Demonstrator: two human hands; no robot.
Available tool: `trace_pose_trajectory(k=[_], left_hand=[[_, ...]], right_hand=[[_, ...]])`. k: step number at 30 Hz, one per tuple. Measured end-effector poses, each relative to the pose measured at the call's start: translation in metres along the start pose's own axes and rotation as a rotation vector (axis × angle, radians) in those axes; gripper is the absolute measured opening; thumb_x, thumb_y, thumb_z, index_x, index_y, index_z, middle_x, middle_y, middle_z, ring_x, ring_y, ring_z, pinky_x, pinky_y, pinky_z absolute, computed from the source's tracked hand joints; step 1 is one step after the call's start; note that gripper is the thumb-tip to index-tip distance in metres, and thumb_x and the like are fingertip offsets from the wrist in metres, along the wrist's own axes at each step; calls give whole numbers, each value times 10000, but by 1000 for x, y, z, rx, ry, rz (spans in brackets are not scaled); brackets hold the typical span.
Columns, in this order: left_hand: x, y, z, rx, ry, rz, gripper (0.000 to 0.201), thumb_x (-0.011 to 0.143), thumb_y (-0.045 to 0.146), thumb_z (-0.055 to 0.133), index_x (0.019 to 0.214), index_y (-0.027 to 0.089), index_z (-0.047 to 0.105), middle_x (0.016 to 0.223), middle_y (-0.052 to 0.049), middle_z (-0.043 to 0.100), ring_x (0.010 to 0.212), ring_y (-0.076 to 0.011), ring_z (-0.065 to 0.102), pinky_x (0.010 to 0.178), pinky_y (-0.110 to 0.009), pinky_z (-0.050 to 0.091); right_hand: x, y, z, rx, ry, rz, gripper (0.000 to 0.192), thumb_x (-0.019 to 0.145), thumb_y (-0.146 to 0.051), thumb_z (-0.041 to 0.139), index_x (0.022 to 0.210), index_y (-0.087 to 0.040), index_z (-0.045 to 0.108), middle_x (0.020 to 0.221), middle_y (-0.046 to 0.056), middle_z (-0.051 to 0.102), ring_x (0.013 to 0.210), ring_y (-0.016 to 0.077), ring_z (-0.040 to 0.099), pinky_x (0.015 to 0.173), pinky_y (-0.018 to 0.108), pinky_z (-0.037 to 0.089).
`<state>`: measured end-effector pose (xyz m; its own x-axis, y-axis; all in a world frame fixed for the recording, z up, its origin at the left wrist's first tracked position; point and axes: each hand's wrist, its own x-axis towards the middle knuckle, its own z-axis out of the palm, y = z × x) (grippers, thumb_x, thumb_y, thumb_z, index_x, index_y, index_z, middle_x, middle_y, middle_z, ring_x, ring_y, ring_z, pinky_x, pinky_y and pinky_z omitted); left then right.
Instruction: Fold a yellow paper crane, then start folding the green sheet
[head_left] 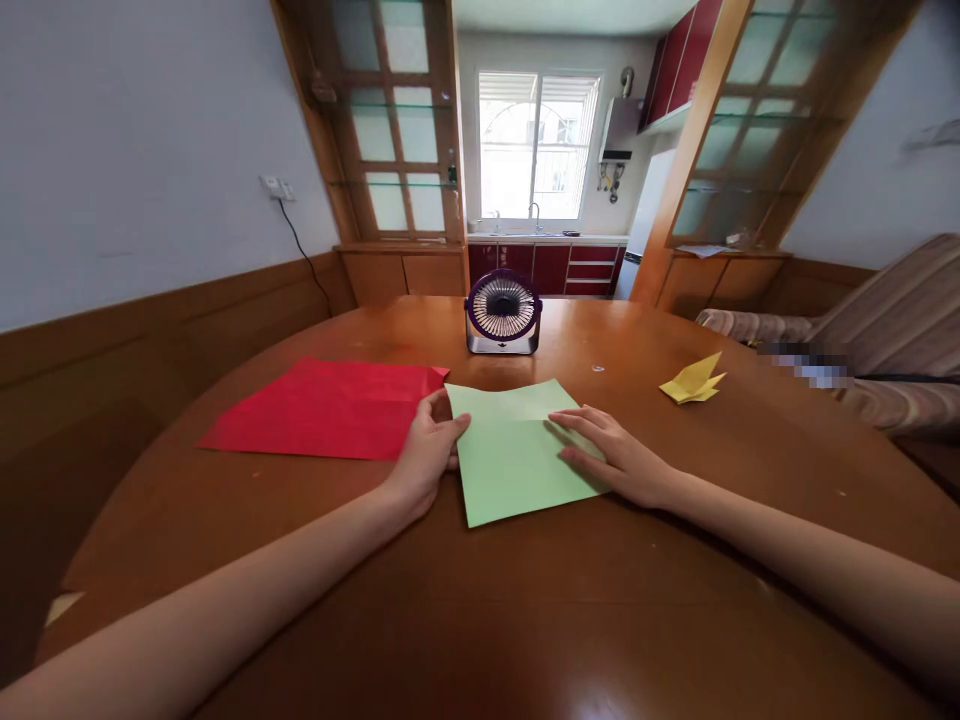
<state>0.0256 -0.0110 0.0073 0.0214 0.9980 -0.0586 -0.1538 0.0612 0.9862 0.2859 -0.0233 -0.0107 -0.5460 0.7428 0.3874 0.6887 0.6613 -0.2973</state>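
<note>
Left hand (426,452) pinches the green paper sheet's (510,462) left edge, fingers closed on it; right hand (616,455) lies flat, fingers spread, on the sheet mid-table (480,620). Red paper (322,408) sits just left, small fan (502,312) behind.

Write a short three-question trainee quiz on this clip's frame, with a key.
1. True or false: the right hand lies flat on the green sheet.
2. Which thing sits farthest right on the table? A) red sheet B) fan C) yellow folded paper
3. What part of the green sheet does the left hand hold?

Key
1. True: palm and fingers rest on its right half.
2. C: it lies right of the fan, apart from both hands.
3. Its left edge, near the far corner, beside the red sheet.
</note>
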Motion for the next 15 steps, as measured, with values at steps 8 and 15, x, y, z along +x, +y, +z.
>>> trace_pose_trajectory(k=[8, 15], left_hand=[[7, 4, -19, 789, -201, 355, 385, 762, 361, 687, 1087, 155, 671, 614, 27, 506, 573, -128, 499, 531, -230, 370], [2, 5, -19, 1243, -289, 544, 364, 809, 384, 623, 1116, 202, 693, 799, -35, 646, 739, -189, 596, 655, -289, 448]], right_hand=[[-2, 9, 2, -18, -20, 56, 436, 954, -420, 459, 1356, -250, 463, 1385, 120, 461, 1272, 293, 450, 1054, 530, 394], [-1, 17, -4, -130, -62, -45, 369, 977, -290, 408, 1335, -250, 490, 1366, 112, 503, 1296, 271, 443, 1113, 593, 268]])
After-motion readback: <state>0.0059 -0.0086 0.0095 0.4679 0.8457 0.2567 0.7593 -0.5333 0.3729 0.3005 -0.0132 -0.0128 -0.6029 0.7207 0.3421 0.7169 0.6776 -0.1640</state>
